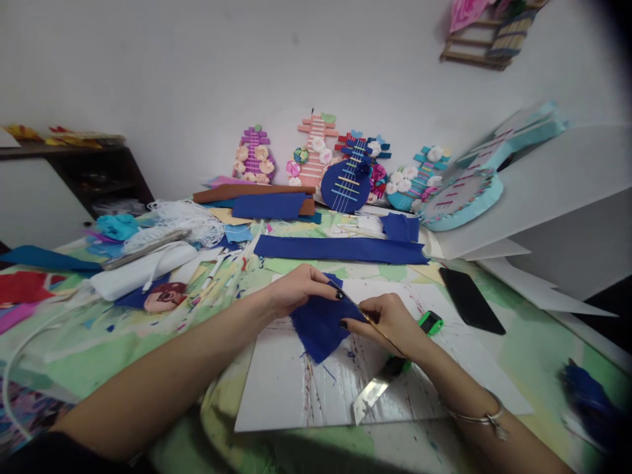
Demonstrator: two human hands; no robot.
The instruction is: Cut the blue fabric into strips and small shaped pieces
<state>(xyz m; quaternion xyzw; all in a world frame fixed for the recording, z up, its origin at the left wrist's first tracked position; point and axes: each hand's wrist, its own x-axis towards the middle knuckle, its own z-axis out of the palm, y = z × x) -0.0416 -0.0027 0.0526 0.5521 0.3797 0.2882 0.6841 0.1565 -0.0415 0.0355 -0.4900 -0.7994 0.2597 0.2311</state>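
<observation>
A piece of dark blue cloth (320, 329) hangs over a scored white board (276, 395). My left hand (301, 289) pinches the cloth's upper edge between thumb and fingers. A thin gold-brown rod (392, 343) runs slanting along that edge; its exact kind is unclear. My right hand (390, 322) is closed on the rod, with its thumb against the cloth. Beneath the right hand lies a utility knife (372, 393) with its wide blade out and a green and black handle, partly covered by the hand. Loose blue threads lie on the board.
Behind the board is a long blue cloth strip (340, 249). A black phone (471, 301) lies at the right. Decorated lute-shaped crafts (345, 184) lean on the wall, beside a large light-blue one (464, 201). White cord (182, 220) and scraps crowd the left.
</observation>
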